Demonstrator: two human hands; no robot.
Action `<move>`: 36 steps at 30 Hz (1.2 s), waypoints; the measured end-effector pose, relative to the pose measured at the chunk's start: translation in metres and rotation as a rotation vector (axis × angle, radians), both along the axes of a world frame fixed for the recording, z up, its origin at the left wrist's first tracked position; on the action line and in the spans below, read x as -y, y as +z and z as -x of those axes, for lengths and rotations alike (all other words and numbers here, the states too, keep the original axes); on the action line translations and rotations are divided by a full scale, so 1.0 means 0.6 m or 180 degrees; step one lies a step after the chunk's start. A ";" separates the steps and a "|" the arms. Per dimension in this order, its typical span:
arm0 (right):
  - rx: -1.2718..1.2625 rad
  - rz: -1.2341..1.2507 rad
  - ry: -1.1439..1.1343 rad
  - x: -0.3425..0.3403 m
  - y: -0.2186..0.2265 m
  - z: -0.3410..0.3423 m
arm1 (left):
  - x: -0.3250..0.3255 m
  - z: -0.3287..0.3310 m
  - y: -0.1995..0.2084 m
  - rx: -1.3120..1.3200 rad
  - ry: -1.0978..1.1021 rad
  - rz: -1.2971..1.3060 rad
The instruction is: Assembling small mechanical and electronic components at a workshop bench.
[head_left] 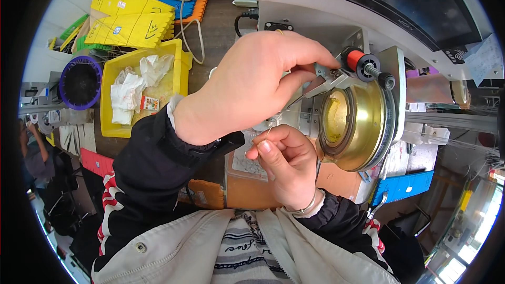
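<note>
My left hand (252,81) reaches across to the machine, thumb and forefinger closed on a small metal block (330,80) beside a red and black roller (359,63). Part of the block is hidden by the fingers. Below it, my right hand (290,165) pinches a thin strand (269,130) between thumb and forefinger; whether it is wire or thread I cannot tell. A round brass-coloured wheel (376,121) on the machine stands just right of both hands, apart from the right one.
A yellow bin (181,81) with crumpled white paper stands left of my left arm, near yellow notched boards (131,23). A purple-rimmed basket (80,81) is farther left. The machine's dark screen (415,5) is at upper right, a blue notched board (402,186) at lower right.
</note>
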State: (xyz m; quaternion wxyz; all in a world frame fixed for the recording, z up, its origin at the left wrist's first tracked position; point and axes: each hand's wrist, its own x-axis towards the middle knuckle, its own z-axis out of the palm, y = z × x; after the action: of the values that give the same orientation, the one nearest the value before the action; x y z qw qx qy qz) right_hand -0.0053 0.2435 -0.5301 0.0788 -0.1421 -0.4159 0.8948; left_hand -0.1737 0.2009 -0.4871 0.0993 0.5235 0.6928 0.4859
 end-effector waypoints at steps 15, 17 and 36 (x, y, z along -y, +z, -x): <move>0.0173 0.0130 -0.0119 -0.008 -0.011 0.009 | 0.000 0.013 0.006 -0.0753 -0.0325 -0.0211; 0.0199 0.0105 -0.0113 -0.010 -0.009 0.009 | 0.001 0.016 0.007 -0.0515 -0.0431 -0.0219; 0.0234 -0.0063 0.0410 0.000 -0.006 -0.022 | 0.014 0.004 0.020 -0.0760 -0.0321 -0.0134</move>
State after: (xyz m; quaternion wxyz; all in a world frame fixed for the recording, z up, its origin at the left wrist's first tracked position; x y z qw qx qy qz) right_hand 0.0079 0.2433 -0.5339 0.0071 -0.1471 -0.4356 0.8880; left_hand -0.1761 0.1925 -0.4749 0.0295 0.6137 0.6622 0.4290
